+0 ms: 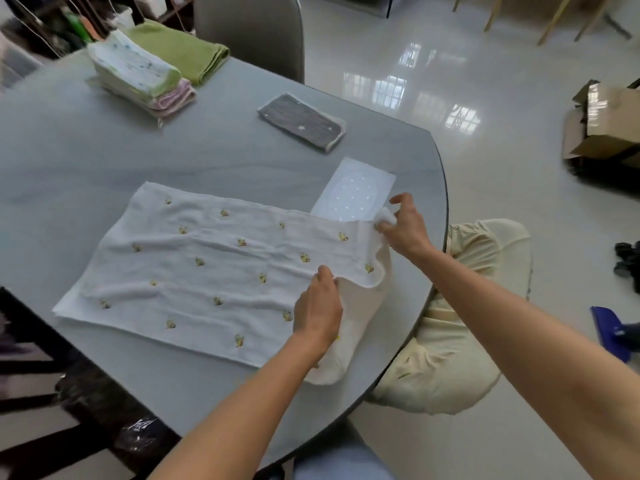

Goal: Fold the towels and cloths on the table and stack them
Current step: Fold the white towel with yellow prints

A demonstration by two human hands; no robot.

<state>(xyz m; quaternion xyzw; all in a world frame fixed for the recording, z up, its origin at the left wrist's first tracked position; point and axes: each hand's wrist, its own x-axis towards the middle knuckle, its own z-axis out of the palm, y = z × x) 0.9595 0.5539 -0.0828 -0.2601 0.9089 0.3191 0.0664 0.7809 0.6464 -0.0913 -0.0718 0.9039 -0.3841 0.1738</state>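
Your left hand (320, 306) and right hand (403, 225) both pinch the right end of the white banana-print cotton towel (207, 265); its long axis runs leftward across the grey tabletop (104, 143).

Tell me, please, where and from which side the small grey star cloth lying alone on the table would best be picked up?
Probably by the short end nearest the table edge: the grey star cloth lies flat and already folded into a narrow strip, apart from the stack of folded cloths. Coming from the right side, fingers could slide under that end's pale hem and pinch all layers together so it stays folded.
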